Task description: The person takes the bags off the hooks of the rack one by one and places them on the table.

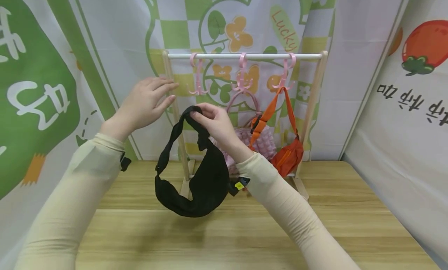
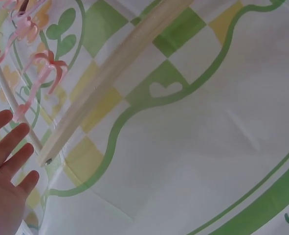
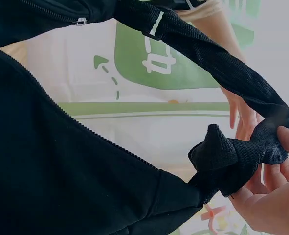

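A black waist bag with a zip hangs in the air from its strap, in front of the rack. The right hand pinches the top of that strap between thumb and fingers; in the right wrist view the black strap loops up to the thumb. Beside the rack's left post, the left hand is raised with straight, spread fingers and holds nothing. The left hand also shows near the post's end in the left wrist view. Nearest to both hands is the left pink hook, which carries nothing.
A wooden rack with a white bar stands on the wooden table. From the middle pink hook hangs a pink puffy bag; from the right pink hook, an orange waist bag. Printed curtains surround the table.
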`<state>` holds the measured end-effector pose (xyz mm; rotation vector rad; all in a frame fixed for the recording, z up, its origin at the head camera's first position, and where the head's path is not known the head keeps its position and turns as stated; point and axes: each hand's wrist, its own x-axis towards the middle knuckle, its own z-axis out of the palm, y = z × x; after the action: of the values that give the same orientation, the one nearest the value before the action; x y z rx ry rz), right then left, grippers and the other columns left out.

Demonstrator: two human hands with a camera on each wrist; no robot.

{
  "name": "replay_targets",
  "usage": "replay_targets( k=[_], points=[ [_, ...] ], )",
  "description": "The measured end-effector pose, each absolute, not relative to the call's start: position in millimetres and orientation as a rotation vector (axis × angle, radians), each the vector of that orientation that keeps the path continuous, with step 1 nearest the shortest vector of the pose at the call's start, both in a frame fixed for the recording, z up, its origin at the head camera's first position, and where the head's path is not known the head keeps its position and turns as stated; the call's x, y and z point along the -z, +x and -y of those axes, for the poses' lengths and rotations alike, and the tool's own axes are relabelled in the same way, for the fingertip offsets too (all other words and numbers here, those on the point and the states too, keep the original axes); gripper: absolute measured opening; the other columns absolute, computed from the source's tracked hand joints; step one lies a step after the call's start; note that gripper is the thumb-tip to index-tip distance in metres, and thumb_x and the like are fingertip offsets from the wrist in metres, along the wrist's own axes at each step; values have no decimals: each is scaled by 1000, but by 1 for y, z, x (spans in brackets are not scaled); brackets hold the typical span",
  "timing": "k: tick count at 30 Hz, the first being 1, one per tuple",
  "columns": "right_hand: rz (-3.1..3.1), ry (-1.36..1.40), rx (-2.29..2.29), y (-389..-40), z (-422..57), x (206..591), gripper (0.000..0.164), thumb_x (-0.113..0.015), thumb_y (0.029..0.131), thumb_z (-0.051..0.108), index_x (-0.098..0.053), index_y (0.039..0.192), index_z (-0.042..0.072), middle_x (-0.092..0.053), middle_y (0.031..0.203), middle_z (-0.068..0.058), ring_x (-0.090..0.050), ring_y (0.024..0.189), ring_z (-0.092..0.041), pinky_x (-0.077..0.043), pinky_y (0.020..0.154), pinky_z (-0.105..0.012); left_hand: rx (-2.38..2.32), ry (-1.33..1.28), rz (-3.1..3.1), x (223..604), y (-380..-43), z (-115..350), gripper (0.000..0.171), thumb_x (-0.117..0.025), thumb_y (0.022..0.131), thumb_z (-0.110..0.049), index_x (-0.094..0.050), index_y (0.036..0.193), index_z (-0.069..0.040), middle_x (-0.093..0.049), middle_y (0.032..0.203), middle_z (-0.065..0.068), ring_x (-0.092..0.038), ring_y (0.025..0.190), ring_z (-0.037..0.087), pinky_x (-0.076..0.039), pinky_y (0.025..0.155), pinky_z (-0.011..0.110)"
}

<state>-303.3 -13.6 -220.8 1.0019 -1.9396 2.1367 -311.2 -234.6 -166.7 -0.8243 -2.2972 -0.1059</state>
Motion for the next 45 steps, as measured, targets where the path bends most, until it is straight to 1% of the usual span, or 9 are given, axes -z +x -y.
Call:
replay_targets(
  k=[2, 7, 14, 18, 25, 30, 39, 45],
  points=[
    [1940, 998, -2125, -304, 11, 222, 21, -60, 92, 7, -63, 109, -4, -69, 106, -18, -67, 88, -10, -56, 79, -28, 141, -849, 2296, 171, -310, 234, 41, -46, 100, -29, -53, 133, -7, -52, 137, 16, -43, 130, 36, -28, 112, 51],
    [1937, 972, -2127, -306, 7, 225, 19, -60, 92, 7, -64, 107, -4, -71, 102, -14, -67, 86, -10, -55, 76, -26, 252, -895, 2307, 184, -308, 233, 38, -46, 100, -27, -56, 131, -6, -55, 133, 16, -47, 126, 36, -33, 108, 52],
    [1953, 960, -2117, -308, 1, 226, 19, -60, 92, 8, -64, 108, -3, -71, 102, -13, -67, 87, -10, -56, 78, -27, 396, -927, 2317, 197, -303, 230, 37, -43, 101, -28, -56, 131, -10, -57, 131, 14, -46, 125, 35, -33, 107, 53],
    [1954, 939, -2105, -308, -3, 227, 20, -61, 92, 7, -64, 108, -3, -71, 99, -11, -66, 84, -9, -55, 74, -24, 442, -953, 2306, 202, -299, 228, 36, -43, 101, -26, -57, 130, -11, -59, 129, 14, -47, 124, 35, -34, 106, 53],
    [1930, 897, -2127, -308, -12, 228, 21, -62, 91, 6, -63, 108, -6, -70, 89, 2, -64, 80, -6, -50, 64, -19, 452, -1008, 2277, 211, -295, 224, 34, -45, 101, -23, -58, 129, -10, -60, 127, 13, -49, 123, 34, -35, 105, 52],
    [1919, 884, -2144, -308, -17, 227, 21, -61, 91, 7, -63, 108, -5, -69, 88, 5, -65, 79, -7, -50, 61, -20, 459, -1032, 2280, 219, -293, 220, 34, -46, 100, -23, -57, 130, -10, -60, 127, 12, -50, 122, 33, -37, 104, 51],
    [1962, 833, -2125, -307, -27, 227, 21, -62, 92, 10, -64, 110, -1, -71, 97, -3, -66, 86, -11, -53, 71, -23, 490, -1061, 2283, 233, -290, 213, 34, -48, 99, -26, -58, 128, -10, -60, 127, 11, -50, 123, 32, -36, 105, 49],
    [1942, 825, -2117, -306, -34, 226, 21, -62, 91, 8, -64, 109, -3, -70, 92, 1, -66, 85, -11, -53, 70, -23, 491, -1113, 2249, 240, -287, 206, 35, -52, 98, -27, -60, 126, -7, -62, 122, 12, -54, 117, 29, -41, 101, 47]
  ],
)
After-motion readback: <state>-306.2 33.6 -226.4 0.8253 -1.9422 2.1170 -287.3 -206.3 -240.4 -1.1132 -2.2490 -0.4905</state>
